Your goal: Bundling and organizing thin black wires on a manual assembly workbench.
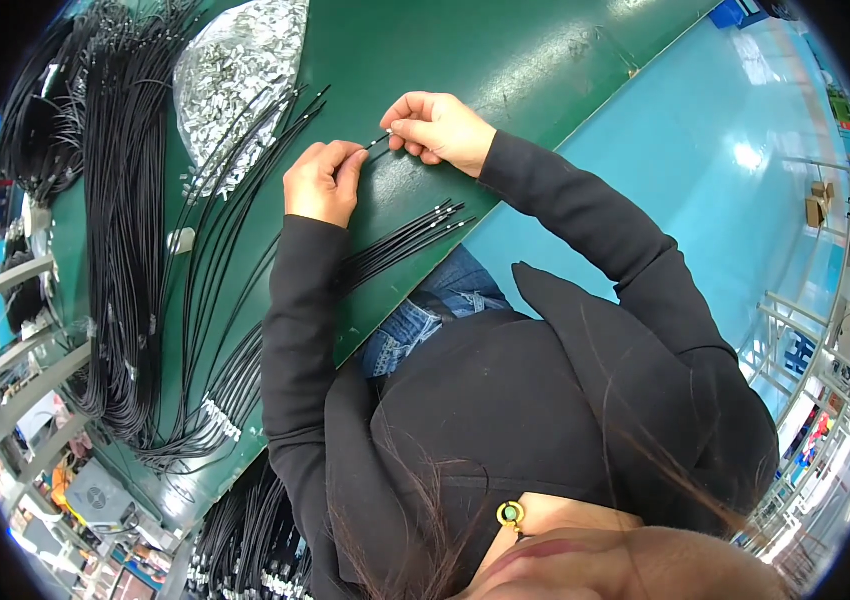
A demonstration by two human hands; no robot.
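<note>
A thin black cable (377,142) spans the short gap between my two hands over the green table. My left hand (323,183) is closed, thumb and forefinger pinching this cable close to its end. At the cable's tip, the fingers of my right hand (437,132) are pinched together. A small pale bit shows at those fingertips, too small to make out. Behind my left hand lies a clear plastic bag (245,75) full of small silver metal pieces. Loose black cables (235,205) fan out beside my left hand, some ends reaching over the bag.
A thick bundle of long black cables (125,200) covers the table's left side. More cable ends (425,230) lie by the near edge of the green table (505,60), beside my left forearm. White tags (220,420) band one group. Metal racks (20,400) stand at far left.
</note>
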